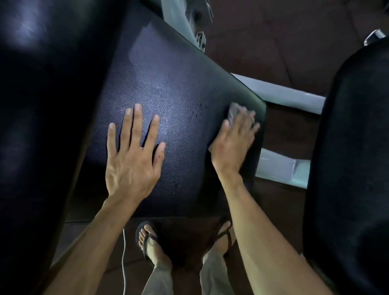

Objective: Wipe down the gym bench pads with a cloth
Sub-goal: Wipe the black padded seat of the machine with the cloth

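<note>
A black textured bench seat pad (165, 80) fills the middle of the view, with a few water drops near its right part. My left hand (131, 154) lies flat on the pad, fingers spread, holding nothing. My right hand (233, 140) presses a small grey cloth (234, 110) against the pad's right corner; only the cloth's top edge shows past my fingers, and the hand is blurred. A large glossy black back pad (40, 120) stands along the left.
Another black pad (356, 153) rises at the right edge. Pale grey frame bars (286, 93) run under the seat to the right and top. My feet in sandals (148, 240) stand on the dark brown floor, beside a thin white cable (124, 266).
</note>
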